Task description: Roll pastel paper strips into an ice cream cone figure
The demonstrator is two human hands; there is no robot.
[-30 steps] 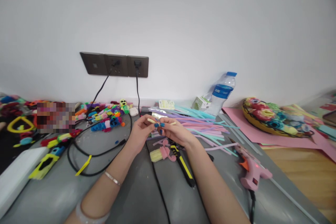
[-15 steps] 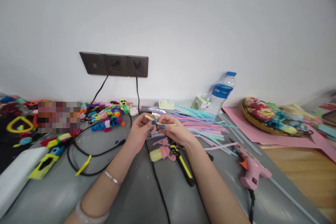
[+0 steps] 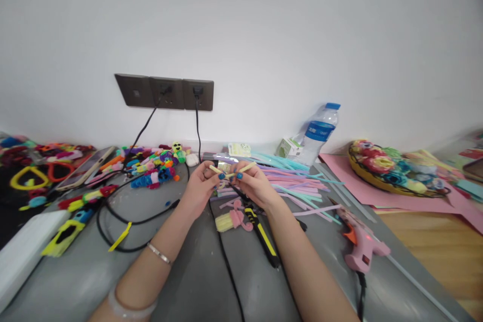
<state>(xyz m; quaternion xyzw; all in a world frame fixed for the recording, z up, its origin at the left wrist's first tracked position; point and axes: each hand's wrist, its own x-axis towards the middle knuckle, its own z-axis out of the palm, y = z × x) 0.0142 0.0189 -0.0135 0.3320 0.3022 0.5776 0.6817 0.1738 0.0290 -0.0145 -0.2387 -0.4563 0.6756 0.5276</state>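
A pale yellow pipe cleaner (image 3: pixel 247 167) is held between my two hands, its ends sticking out past the fingers. My left hand (image 3: pixel 203 186) pinches one side of it, and my right hand (image 3: pixel 253 185) pinches the other, fingertips close together. Just below them, a small pink and yellow pipe-cleaner figure (image 3: pixel 233 217) lies on the grey table (image 3: pixel 188 271). Beside that figure rests a yellow and black handled tool (image 3: pixel 263 237), its head partly hidden by my right hand. Pastel pipe cleaners (image 3: pixel 298 181) spread behind and to the right.
A pink glue gun (image 3: pixel 363 249) with a lit red light lies at the right, its cord running forward. Further back stand a water bottle (image 3: pixel 320 133) and a basket of flowers (image 3: pixel 392 173). Black cables (image 3: pixel 124 250), colourful pipe-cleaner pieces (image 3: pixel 154 168) and a phone (image 3: pixel 87 167) occupy the left.
My right hand has turned the right end of the yellow pipe cleaner from sloping down to pointing up and right. My left hand has barely moved.
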